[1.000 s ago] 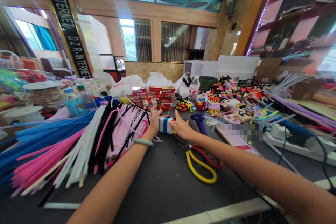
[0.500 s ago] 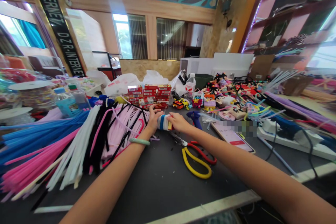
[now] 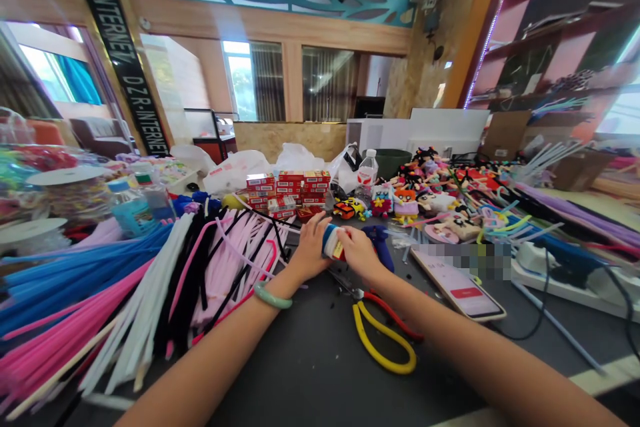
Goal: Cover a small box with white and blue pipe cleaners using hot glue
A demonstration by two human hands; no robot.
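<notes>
While I watch remotely, my left hand (image 3: 311, 250) and right hand (image 3: 361, 255) grasp a box (image 3: 331, 247) over the table (image 3: 310, 353), beyond the scissors (image 3: 359, 295); blue-and-white wrap covers part, 1 red end bare.

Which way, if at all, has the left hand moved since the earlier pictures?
Yes: the left hand has shifted to the right, judged against the stacked red boxes behind it.

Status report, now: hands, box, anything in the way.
Left hand against box, right hand gripping its end. Box wrapped in blue and white, partly hidden. Scissors and glue gun close by right hand.
</notes>
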